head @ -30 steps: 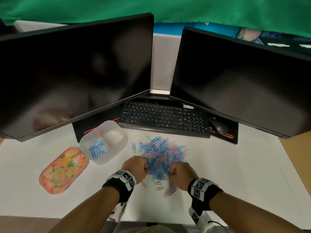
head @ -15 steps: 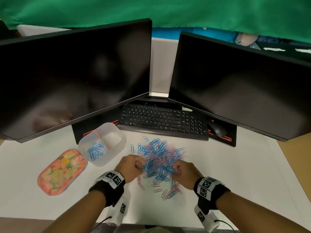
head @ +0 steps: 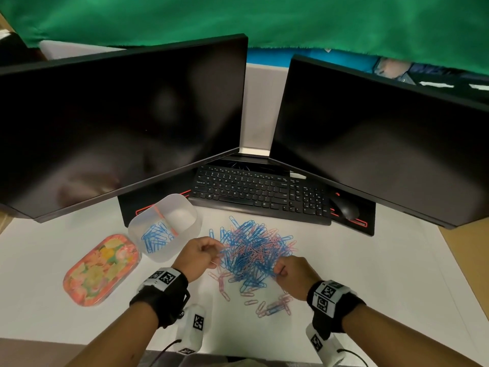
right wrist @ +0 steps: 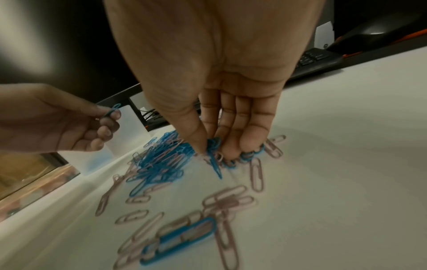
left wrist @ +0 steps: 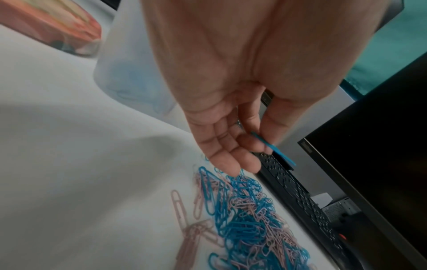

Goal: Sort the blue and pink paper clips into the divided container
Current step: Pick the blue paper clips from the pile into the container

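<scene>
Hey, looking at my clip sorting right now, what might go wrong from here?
1. The mixed pile is tangled, so the right hand, pinching blue clips at its edge, may drag pink ones along.
2. The left hand holds one blue clip by thumb and finger only; it could slip before reaching the container.
3. The container's blue section sits right beside the still-empty one, so a loose drop may land on the wrong side.

Both hands [head: 197, 256] [head: 297, 276] pinch with curled fingers.
</scene>
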